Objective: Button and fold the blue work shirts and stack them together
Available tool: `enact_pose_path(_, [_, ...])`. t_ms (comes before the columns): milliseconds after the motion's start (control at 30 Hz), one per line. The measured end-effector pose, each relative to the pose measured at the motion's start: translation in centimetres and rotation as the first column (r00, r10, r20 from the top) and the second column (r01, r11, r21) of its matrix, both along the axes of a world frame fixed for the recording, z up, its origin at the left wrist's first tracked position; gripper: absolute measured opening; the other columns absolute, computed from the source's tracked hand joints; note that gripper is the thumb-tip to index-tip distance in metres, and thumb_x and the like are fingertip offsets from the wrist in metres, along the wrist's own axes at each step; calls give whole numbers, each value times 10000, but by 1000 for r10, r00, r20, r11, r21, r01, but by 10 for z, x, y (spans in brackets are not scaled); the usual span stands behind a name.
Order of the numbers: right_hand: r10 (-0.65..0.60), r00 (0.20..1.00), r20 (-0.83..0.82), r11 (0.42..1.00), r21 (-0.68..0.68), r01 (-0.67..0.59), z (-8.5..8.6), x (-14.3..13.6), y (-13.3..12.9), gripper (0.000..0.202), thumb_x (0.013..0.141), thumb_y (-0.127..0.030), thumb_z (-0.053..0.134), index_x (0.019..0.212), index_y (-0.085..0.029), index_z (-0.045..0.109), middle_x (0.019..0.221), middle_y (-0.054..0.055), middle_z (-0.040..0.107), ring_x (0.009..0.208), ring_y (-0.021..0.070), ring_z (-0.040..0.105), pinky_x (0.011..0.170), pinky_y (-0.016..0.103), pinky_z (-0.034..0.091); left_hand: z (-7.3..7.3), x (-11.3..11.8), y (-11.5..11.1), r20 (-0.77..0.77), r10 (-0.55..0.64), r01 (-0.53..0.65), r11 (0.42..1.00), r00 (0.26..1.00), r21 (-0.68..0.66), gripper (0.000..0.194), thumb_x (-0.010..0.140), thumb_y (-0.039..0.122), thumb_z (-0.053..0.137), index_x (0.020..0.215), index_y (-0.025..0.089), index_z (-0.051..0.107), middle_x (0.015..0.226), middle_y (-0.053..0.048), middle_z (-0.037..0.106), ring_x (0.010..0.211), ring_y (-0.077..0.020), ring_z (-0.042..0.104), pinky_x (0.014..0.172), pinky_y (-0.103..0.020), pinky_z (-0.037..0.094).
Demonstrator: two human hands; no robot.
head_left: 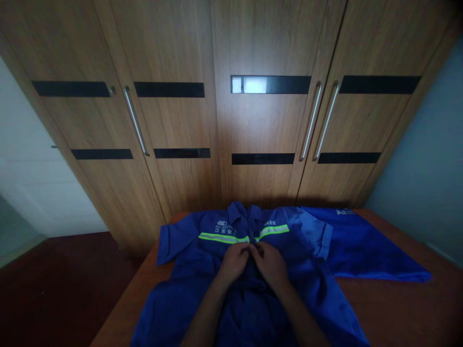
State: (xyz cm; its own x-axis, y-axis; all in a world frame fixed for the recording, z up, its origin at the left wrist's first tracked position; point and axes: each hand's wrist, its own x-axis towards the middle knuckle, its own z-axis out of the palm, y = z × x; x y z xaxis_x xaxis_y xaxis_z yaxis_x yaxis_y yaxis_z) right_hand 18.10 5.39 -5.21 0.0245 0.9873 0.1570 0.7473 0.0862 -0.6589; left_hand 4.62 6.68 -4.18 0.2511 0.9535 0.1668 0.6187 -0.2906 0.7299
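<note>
A blue short-sleeved work shirt lies front up with its collar at the far side. A reflective yellow-green and silver stripe crosses its chest, and white print sits above the stripe. My left hand and my right hand meet at the middle of the front, just below the stripe. Both are closed, with fingertips pinched together on the shirt's front edges. Whether a button is between the fingers is hidden.
The shirt rests on a reddish-brown wooden table. A folded bright blue cloth with white letters lies to the right, partly beside the shirt's sleeve. Behind the table stands a wooden wardrobe with metal handles. A white door is at left.
</note>
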Motion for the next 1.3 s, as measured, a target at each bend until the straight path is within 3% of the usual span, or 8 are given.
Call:
enact_pose_path(167, [-67,996,53,993,-97,72,3,2,0,211,817,-363,505,669,-230,577,719,11,636,685,173,579,544,255,274,-6,-1,3,10,114,-114,993,993,-22,331,815,96,415,930,189,712,914,-36,737,881,-165,661,799,-240,469])
enact_pose_path(233, [-93,996,-7,990,-105,92,-1,3,3,165,771,-294,522,622,-227,545,658,-3,606,640,165,553,531,257,250,-8,-1,3,-11,152,-152,988,988,-19,276,815,117,469,948,187,701,948,-46,732,901,-169,657,814,-242,456])
enact_pose_path(467, [-94,957,-276,995,-69,78,-12,11,15,175,753,-261,445,660,-221,588,639,-14,622,631,158,575,580,237,366,-8,4,6,-108,261,-264,964,959,-14,223,799,311,618,985,195,656,797,-30,714,750,-167,651,656,-228,414])
enact_pose_path(667, [-97,900,-426,994,10,112,-13,11,15,215,746,-296,434,713,-215,631,694,9,671,669,192,607,638,278,437,-9,7,5,-114,285,-284,958,952,31,93,807,206,564,838,217,650,754,-9,691,728,-164,637,629,-227,362])
enact_pose_path(900, [-57,801,-595,989,75,126,-13,8,17,247,747,-361,502,842,-179,640,785,54,709,747,216,651,694,311,491,-9,4,6,69,268,-272,960,961,60,128,789,161,525,734,198,634,699,9,666,679,-142,613,636,-217,391])
enact_pose_path(1100, [-39,687,-726,978,115,176,1,6,11,260,716,-372,574,857,-167,653,722,27,675,686,194,613,625,285,478,1,2,6,319,238,-274,959,917,72,141,800,236,511,769,172,632,731,-10,676,666,-143,620,613,-220,451])
enact_pose_path(1300, [-18,684,-729,971,151,186,10,3,5,309,713,-421,627,853,-150,678,677,22,633,617,170,555,552,270,451,15,1,-1,461,180,-243,967,869,81,204,797,340,538,806,163,640,720,-17,661,616,-138,599,571,-224,464])
